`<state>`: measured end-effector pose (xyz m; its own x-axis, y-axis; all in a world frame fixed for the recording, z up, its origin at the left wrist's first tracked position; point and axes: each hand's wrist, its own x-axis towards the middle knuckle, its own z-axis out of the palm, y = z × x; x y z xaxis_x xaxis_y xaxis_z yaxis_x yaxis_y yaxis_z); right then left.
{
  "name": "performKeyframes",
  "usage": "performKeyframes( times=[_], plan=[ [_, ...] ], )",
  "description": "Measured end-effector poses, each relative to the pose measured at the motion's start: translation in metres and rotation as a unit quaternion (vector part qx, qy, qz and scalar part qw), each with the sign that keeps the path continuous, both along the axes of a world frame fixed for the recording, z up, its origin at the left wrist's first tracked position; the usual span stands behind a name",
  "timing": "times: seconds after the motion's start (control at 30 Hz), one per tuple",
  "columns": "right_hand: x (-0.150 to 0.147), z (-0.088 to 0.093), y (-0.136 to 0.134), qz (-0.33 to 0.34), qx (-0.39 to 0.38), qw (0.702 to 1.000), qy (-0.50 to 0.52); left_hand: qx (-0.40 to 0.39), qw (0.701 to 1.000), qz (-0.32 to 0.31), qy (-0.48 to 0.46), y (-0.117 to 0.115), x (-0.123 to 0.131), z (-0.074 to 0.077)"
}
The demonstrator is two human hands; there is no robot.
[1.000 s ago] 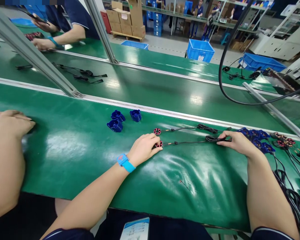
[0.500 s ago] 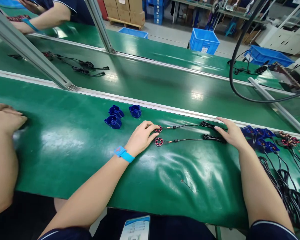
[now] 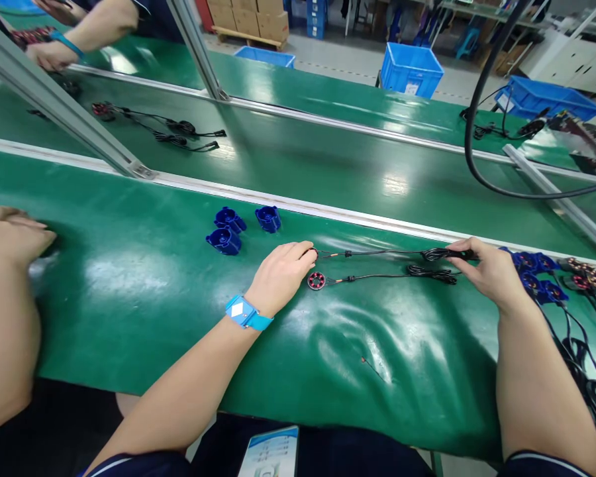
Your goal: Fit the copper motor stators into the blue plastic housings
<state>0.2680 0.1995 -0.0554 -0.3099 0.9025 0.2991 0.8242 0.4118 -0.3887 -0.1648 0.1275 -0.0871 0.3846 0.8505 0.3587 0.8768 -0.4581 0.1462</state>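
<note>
Two small red-and-black coil rings with thin black leads lie side by side on the green belt (image 3: 129,285). My left hand (image 3: 283,271), with a blue wrist strap, is closed over the far coil ring (image 3: 314,254), which is mostly hidden under the fingertips. My right hand (image 3: 491,271) pinches the bundled end of that ring's lead (image 3: 440,254). The near coil ring (image 3: 316,281) and its coiled lead (image 3: 430,273) lie free just in front, touched by neither hand.
Three blue plastic housings (image 3: 231,228) sit left of my left hand. More blue housings and coils with tangled leads (image 3: 541,281) pile up at the right. A co-worker's arm (image 3: 4,298) rests at the left edge. Another person's hand (image 3: 52,54) works on the far belt.
My left hand left the near coil ring and closed over the far one. My right hand went from the near lead's bundle to the far lead's bundle and gripped it.
</note>
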Motion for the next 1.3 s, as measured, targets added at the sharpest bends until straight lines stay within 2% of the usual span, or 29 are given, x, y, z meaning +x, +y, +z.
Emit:
performKeyframes(
  times=[0.13,0.27,0.43,0.53,0.63,0.73,0.8,1.0,1.3],
  plan=[
    [0.005,0.002,0.0,-0.016,-0.031,0.999,-0.016,-0.05,0.998,-0.021,-0.043,0.006,-0.004,-0.005],
    [0.015,-0.012,0.007,-0.007,-0.075,0.997,-0.014,-0.093,0.992,-0.049,-0.075,0.011,-0.007,-0.011],
    [0.023,-0.023,0.012,0.025,-0.108,0.994,-0.02,-0.118,0.985,-0.074,-0.099,0.009,-0.01,-0.01],
    [0.024,-0.021,0.011,0.045,-0.123,0.991,-0.028,-0.142,0.981,-0.075,-0.108,0.008,-0.013,-0.009],
    [0.026,-0.016,0.006,0.019,-0.162,0.986,-0.034,-0.163,0.976,-0.068,-0.127,0.006,-0.014,-0.01],
    [0.026,-0.011,0.001,0.001,-0.185,0.983,-0.001,-0.15,0.975,-0.055,-0.152,0.004,-0.014,-0.01],
    [0.025,-0.01,-0.001,0.025,-0.179,0.983,0.021,-0.13,0.977,-0.063,-0.158,0.002,-0.013,-0.007],
    [0.019,-0.015,0.001,0.077,-0.161,0.984,-0.021,-0.14,0.978,-0.135,-0.069,-0.005,-0.015,0.0],
    [0.019,-0.02,-0.001,0.049,-0.159,0.986,0.016,-0.128,0.984,-0.122,-0.016,-0.007,-0.015,0.004]
  ],
)
